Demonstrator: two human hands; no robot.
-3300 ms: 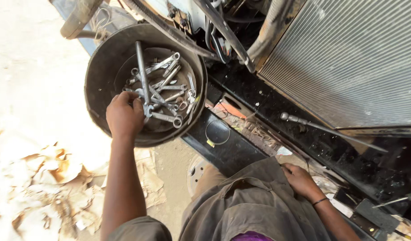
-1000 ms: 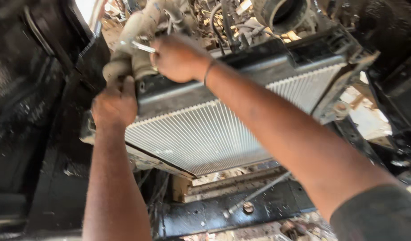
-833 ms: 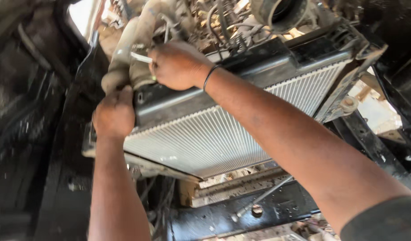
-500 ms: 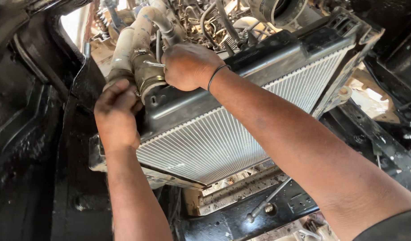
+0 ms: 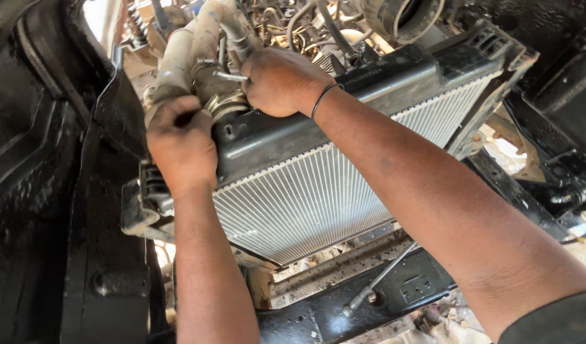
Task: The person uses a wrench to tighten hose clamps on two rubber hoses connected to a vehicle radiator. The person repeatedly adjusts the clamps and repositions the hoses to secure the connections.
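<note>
Hands meet at the top left corner of a finned radiator [image 5: 318,204] in the head view. The left hand [image 5: 180,143] comes up from below on a straight forearm, its fingers curled shut around the pale hose [image 5: 178,60] end where it joins the radiator's black top tank [image 5: 369,102]. The right hand [image 5: 281,81] reaches in across the frame from the lower right, wrist bent, knuckles up, closed on a slim metal tool [image 5: 230,76] that points at the hose clamp [image 5: 221,105]; what kind of tool it is stays unclear. A thin black band [image 5: 321,99] circles the right wrist. Below, a metal rod [image 5: 379,280] lies on a black crossmember [image 5: 344,312].
</note>
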